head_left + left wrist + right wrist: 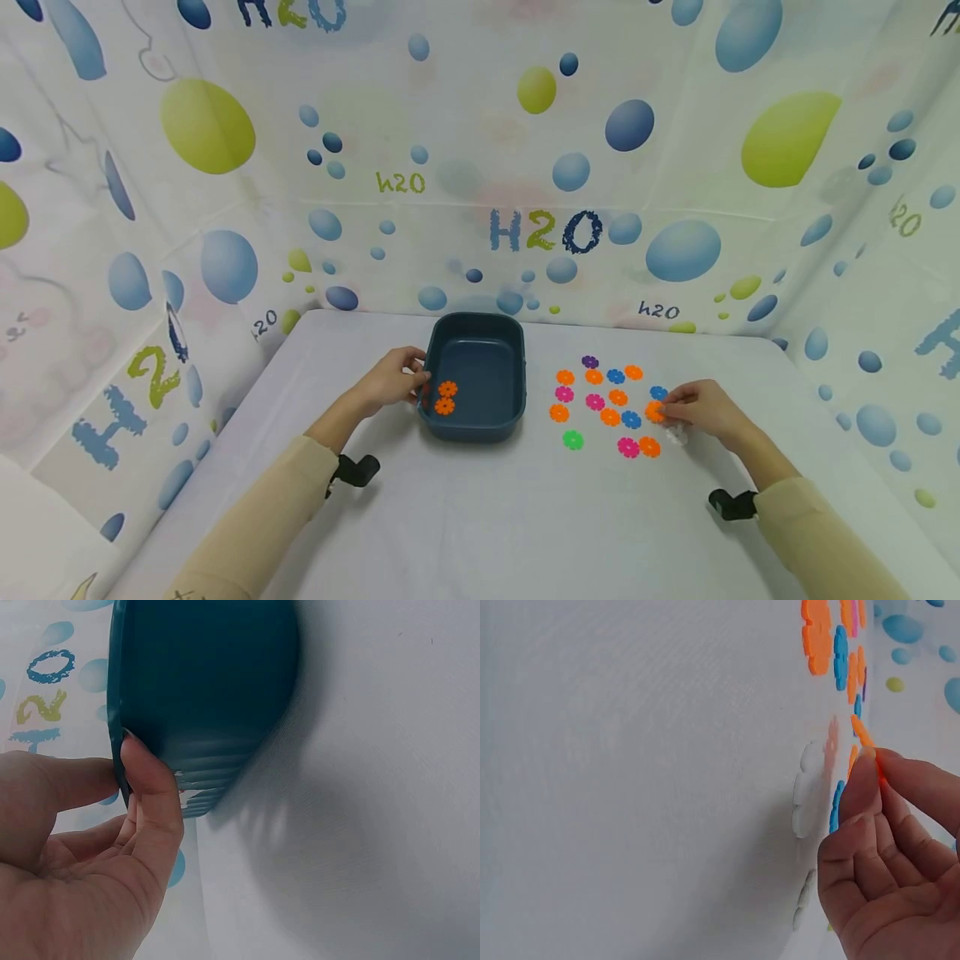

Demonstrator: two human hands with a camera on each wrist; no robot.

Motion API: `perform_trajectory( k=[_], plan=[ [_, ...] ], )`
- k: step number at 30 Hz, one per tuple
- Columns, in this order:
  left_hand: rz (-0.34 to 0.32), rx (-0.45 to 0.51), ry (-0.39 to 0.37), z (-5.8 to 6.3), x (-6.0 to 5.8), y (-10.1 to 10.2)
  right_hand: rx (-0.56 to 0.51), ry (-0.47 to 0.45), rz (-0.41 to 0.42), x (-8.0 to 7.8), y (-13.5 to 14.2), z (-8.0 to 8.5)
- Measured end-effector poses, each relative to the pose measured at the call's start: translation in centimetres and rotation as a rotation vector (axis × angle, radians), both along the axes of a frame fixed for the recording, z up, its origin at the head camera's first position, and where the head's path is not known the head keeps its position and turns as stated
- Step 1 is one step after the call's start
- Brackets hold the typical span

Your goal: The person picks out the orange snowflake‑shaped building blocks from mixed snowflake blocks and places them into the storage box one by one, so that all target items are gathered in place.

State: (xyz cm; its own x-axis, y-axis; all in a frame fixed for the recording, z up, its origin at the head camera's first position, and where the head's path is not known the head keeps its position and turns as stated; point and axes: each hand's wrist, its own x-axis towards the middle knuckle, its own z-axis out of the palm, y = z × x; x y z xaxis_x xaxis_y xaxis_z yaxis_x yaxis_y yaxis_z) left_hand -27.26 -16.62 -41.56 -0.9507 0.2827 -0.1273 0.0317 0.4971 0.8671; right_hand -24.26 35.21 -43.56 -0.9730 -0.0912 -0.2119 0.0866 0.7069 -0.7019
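My left hand [392, 377] pinches the left rim of a dark blue plastic basin [483, 367]. In the left wrist view, thumb and fingers lie on either side of that rim [116, 697]. Inside the basin, near its left wall, lie two orange flower-shaped discs [447, 389]. Between thumb and fingertip my right hand [708, 408] pinches another orange flower-shaped disc [861, 731], raised above the table in the right wrist view. Beneath this hand are whitish flower-shaped discs [806, 791], and a blue one [658, 392] lies just beyond its fingertips.
Right of the basin, several flower-shaped discs are spread over the white tabletop [525, 517]: orange, pink [628, 447], blue [631, 419], a green one [573, 440] and a purple one [590, 362]. A patterned curtain [465, 108] hangs behind the table and at both sides.
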Motion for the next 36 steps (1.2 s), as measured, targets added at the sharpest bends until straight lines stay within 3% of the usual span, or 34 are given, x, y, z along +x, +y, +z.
perform_trajectory(
  k=[7,17,29,36],
  plan=[
    [-0.002,0.004,0.007,-0.1,-0.1,-0.2,-0.071,0.009,0.01,0.0,-0.8,0.7],
    [-0.005,0.009,0.007,-0.3,-0.1,-0.3,-0.113,0.048,0.036,0.1,-4.2,2.5],
    [-0.002,0.002,0.002,-0.2,-0.1,-0.2,-0.175,0.116,0.138,0.0,-9.2,4.6],
    [0.0,0.017,0.003,-0.3,-0.1,-0.1,-0.244,0.134,0.196,0.0,-12.4,4.7]
  ],
)
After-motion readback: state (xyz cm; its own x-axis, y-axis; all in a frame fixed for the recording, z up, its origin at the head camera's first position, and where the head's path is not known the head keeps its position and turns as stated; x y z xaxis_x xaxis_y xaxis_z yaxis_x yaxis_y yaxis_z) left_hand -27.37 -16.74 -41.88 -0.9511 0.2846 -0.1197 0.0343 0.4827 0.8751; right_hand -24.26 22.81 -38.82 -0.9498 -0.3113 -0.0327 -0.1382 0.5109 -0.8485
